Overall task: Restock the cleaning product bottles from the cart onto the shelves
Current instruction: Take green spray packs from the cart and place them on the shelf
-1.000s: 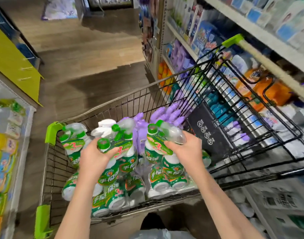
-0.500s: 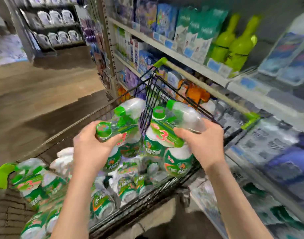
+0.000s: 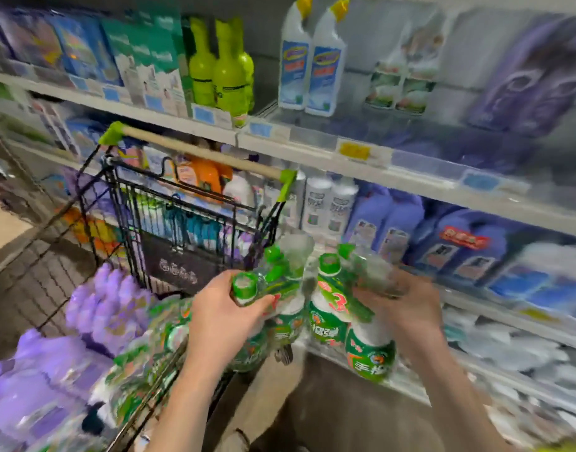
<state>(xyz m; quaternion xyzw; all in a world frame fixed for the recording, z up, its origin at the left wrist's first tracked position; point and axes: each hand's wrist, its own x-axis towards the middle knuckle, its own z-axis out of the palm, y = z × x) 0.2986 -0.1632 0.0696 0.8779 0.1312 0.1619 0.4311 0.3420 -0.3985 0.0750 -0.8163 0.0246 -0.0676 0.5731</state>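
Observation:
My left hand (image 3: 224, 318) grips a bundled pack of green-and-white bottles (image 3: 280, 324) by its top, just past the cart's right rim. My right hand (image 3: 401, 308) holds a second green-and-white pack (image 3: 352, 337) by its necks, in front of the lower shelves (image 3: 476, 324). Both packs hang in the air side by side between cart and shelving. The wire cart (image 3: 130, 190) stands at left, with more green packs (image 3: 140, 370) and purple bottles (image 3: 107, 298) inside. The picture is blurred by motion.
Shelving fills the right and top: lime bottles (image 3: 221, 66), white toilet-cleaner bottles (image 3: 309, 60), purple packs (image 3: 534, 76) above; white cans (image 3: 329, 207) and blue-purple jugs (image 3: 443, 239) below. The cart handle (image 3: 198, 151) lies close to the shelf edge. Brown floor shows at bottom centre.
Both hands have lifted their packs out of the cart and carried them right toward the shelves. The view has swung from the cart to the shelving.

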